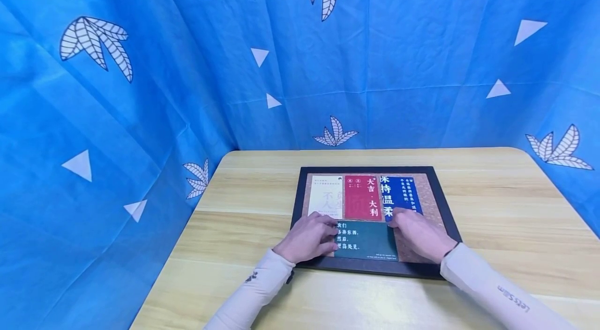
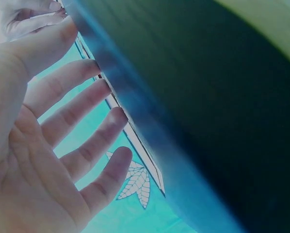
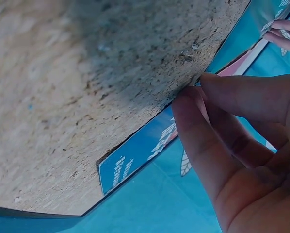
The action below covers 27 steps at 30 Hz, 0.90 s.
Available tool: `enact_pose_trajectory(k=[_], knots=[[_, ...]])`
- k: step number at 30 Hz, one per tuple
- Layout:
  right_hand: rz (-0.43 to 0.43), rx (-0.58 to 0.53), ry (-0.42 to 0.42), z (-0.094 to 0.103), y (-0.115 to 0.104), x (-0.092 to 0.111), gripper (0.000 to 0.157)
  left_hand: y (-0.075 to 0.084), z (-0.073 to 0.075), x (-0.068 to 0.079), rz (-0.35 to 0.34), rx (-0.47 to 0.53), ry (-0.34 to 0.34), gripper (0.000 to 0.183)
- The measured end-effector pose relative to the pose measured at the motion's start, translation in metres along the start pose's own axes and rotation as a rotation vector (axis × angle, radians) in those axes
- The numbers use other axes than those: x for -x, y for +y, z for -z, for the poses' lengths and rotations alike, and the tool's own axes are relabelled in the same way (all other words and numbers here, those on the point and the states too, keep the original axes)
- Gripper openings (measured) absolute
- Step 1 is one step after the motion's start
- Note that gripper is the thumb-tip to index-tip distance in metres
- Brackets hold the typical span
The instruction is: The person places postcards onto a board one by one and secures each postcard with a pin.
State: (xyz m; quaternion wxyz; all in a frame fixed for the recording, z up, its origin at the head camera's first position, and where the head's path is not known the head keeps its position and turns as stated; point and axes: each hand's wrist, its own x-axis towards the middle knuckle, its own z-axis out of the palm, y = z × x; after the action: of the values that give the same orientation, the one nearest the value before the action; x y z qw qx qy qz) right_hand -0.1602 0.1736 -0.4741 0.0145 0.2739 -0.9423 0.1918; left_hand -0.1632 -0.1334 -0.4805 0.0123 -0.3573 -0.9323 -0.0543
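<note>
A dark green card with white writing lies crosswise on the lower part of a black-framed cork board. My left hand is at the card's left end, its fingertips close over the board. In the left wrist view the fingers of that hand are spread and nearly straight. At the card's upper right corner, my right hand pinches the edge between thumb and index finger, as the right wrist view shows the fingertips close together against the cork. Part of the card's left end is hidden by the left hand.
Along the board's upper half lie a white card, a red card and a blue card, side by side. The board rests on a light wooden table. Blue curtains with leaf patterns hang behind and at the sides.
</note>
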Motion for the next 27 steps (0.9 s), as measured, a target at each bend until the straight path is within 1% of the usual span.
enact_pose_trajectory(k=[6, 12, 20, 27], knots=[[0.028, 0.014, 0.015, -0.0004, -0.0001, 0.0016, 0.014, -0.0007, -0.0014, -0.0003, -0.001, -0.005, -0.002, 0.038], [0.026, -0.005, 0.016, -0.0013, 0.0009, 0.0011, 0.013, -0.0011, -0.0009, -0.0011, -0.003, -0.004, -0.006, 0.037], [0.004, 0.063, -0.022, -0.0016, -0.0006, -0.0017, 0.015, -0.0020, -0.0017, -0.0015, -0.004, -0.003, -0.009, 0.037], [-0.021, 0.070, -0.060, -0.0009, -0.0028, -0.0033, 0.017, -0.0016, -0.0016, -0.0014, -0.003, 0.002, -0.011, 0.037]])
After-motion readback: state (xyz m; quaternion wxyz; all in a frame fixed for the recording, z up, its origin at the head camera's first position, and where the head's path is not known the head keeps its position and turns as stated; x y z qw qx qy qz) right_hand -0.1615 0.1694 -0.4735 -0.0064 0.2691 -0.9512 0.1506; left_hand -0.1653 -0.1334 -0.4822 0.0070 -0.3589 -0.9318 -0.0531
